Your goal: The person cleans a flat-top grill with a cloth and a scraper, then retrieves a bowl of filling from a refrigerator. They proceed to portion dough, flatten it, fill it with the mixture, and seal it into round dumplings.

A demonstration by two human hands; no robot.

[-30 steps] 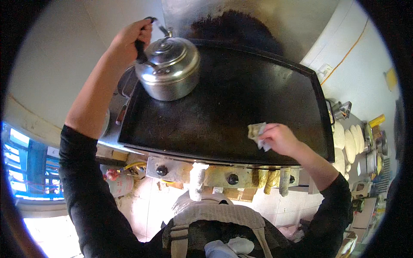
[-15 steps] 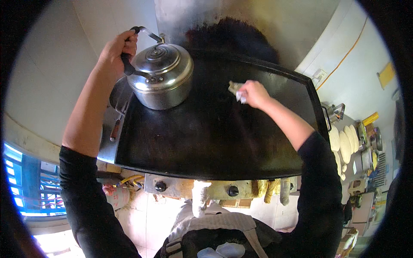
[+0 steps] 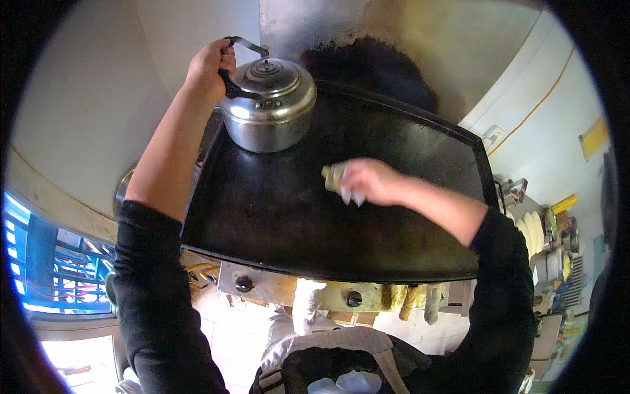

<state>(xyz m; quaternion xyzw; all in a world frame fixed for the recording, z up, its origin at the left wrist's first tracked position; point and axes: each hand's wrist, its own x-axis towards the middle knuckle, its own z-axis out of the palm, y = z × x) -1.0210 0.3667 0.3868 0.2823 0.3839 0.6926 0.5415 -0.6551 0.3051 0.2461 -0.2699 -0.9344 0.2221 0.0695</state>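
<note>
A metal kettle (image 3: 268,128) with its lid on sits at the back left of the dark flat griddle (image 3: 262,217). My left hand (image 3: 213,69) is wrapped round the kettle's black handle. Over the middle of the griddle, my right hand (image 3: 371,182) is closed on a small crumpled cloth (image 3: 333,177), beige with white ends hanging below the fingers. Motion smears this hand a little. Whether the cloth touches the griddle surface, I cannot tell.
A raised rim runs round the griddle. Below its front edge is a panel with black knobs (image 3: 354,299) and hanging cloths (image 3: 305,305). A sooty metal wall (image 3: 374,65) stands behind. To the right are pale dough pieces (image 3: 533,230), pots and a wall socket (image 3: 492,136).
My right hand with the cloth has swept left and toward me. The kettle, held by my left hand, has shifted slightly back on the griddle. The whole view has shifted somewhat.
</note>
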